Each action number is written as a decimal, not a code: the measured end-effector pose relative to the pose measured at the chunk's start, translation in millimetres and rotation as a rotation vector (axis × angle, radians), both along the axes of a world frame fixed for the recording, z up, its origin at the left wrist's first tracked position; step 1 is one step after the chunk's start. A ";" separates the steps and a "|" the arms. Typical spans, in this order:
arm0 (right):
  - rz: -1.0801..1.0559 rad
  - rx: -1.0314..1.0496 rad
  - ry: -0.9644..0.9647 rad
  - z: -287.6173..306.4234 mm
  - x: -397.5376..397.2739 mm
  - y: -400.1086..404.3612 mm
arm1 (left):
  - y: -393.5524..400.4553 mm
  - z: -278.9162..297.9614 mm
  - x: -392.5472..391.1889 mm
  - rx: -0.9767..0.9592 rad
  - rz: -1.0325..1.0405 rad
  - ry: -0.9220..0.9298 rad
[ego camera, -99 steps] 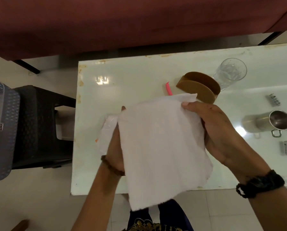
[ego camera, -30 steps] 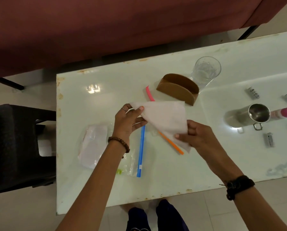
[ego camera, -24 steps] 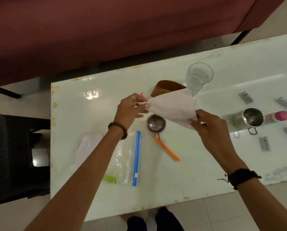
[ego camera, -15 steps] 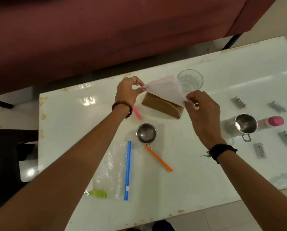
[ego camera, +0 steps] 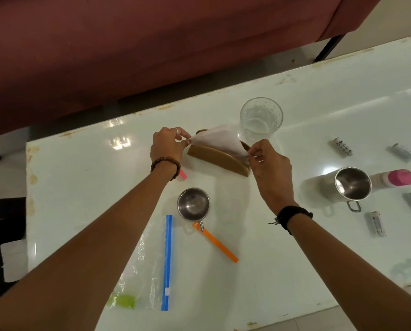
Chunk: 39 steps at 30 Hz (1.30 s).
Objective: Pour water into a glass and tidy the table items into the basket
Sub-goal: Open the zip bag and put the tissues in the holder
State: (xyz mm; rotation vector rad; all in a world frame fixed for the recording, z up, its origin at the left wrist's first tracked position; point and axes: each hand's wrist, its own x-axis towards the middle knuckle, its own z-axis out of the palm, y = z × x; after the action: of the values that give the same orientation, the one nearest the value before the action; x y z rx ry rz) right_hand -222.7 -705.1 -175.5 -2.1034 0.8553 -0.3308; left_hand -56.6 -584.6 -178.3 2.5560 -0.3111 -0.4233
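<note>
Both hands carried the folded napkin forward into the brown holder; left hand and right hand each pinched a corner in their grip, seating incomplete

white table, glass, steel mug
</note>
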 end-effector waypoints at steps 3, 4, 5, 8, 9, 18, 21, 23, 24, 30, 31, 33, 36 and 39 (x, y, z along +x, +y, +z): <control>-0.006 0.048 0.003 -4.4 -3.3 0.7 | 0.9 -2.5 -2.4 -0.054 0.031 0.052; -0.017 0.061 -0.005 -5.8 -5.0 1.3 | 0.9 -1.7 -4.0 -0.090 0.053 0.066; -0.037 0.074 -0.018 -6.8 -7.2 1.6 | 0.7 -0.4 -6.6 -0.127 0.083 0.064; -0.132 0.080 -0.072 -8.4 -12.3 -0.3 | 0.0 8.7 -18.9 -0.244 0.216 0.006; -0.167 0.092 -0.093 -8.8 -12.9 -2.3 | -0.5 13.1 -24.2 -0.301 0.276 0.017; -0.042 0.196 -0.019 -12.1 -2.5 -7.8 | -7.5 13.6 -68.9 -0.558 0.463 0.689; -0.011 0.150 -0.016 -12.2 -0.6 -1.6 | -10.6 12.5 -65.8 -0.513 0.392 0.700; 0.039 0.093 -0.010 -12.1 2.0 6.1 | -8.9 13.5 -62.2 -0.457 0.323 0.665; 0.071 0.070 -0.009 -11.7 4.1 11.1 | -7.1 13.5 -59.7 -0.438 0.296 0.637; 0.198 0.024 -0.007 -9.7 24.4 39.9 | 9.1 12.7 -37.8 -0.413 0.273 0.497; 0.208 0.025 0.002 -9.6 28.5 43.1 | 12.3 12.0 -35.0 -0.398 0.271 0.474; 0.225 0.021 0.026 -9.3 35.9 48.2 | 18.0 11.8 -31.2 -0.392 0.283 0.442; 0.228 0.019 0.048 -7.8 42.6 52.2 | 24.4 11.2 -30.0 -0.414 0.330 0.452; 0.238 0.013 0.071 -6.7 44.8 55.2 | 30.3 12.5 -29.8 -0.448 0.360 0.484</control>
State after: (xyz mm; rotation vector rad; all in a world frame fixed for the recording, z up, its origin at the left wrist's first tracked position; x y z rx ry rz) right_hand -177.8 -649.9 -182.2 -2.1879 0.6359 -0.1245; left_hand -86.3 -554.3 -165.8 1.9413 0.2103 -0.7177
